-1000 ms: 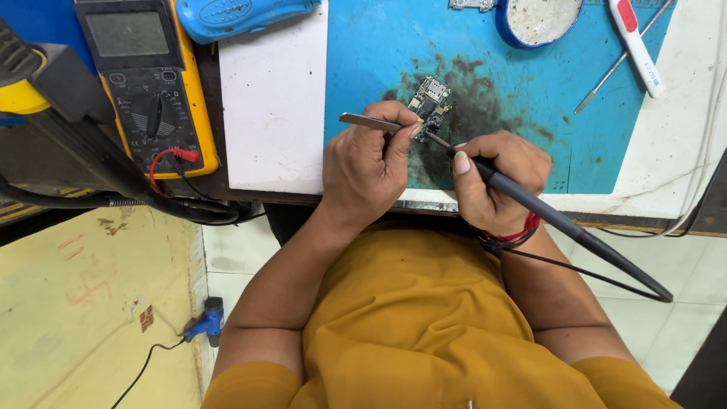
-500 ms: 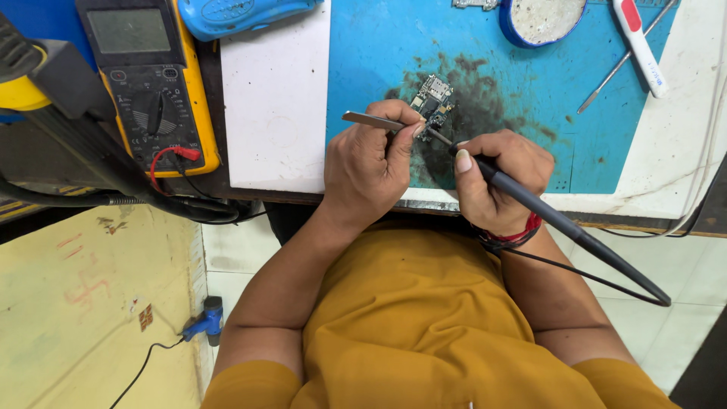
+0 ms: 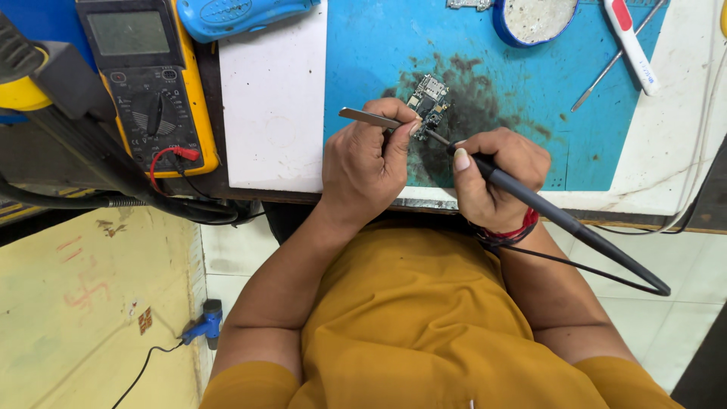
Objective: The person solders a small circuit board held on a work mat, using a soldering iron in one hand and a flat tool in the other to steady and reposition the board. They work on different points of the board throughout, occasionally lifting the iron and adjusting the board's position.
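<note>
Left hand (image 3: 367,163) grips tweezers (image 3: 371,118), right hand (image 3: 492,178) grips iron (image 3: 560,220), both touching board (image 3: 429,98) near desk's front edge.

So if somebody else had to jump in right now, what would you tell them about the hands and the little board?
Left hand: holds metal tweezers, tips at the small circuit board.
Right hand: grips a black soldering iron like a pen, its tip touching the board's lower edge.
The board lies on the blue mat, in a dark stained patch.
Nearby: a yellow multimeter to the left, a round blue tin above.
Done: board pinned, tip placed.
Left: the pictures do not show how far the joint has got; both tools are on the board.
</note>
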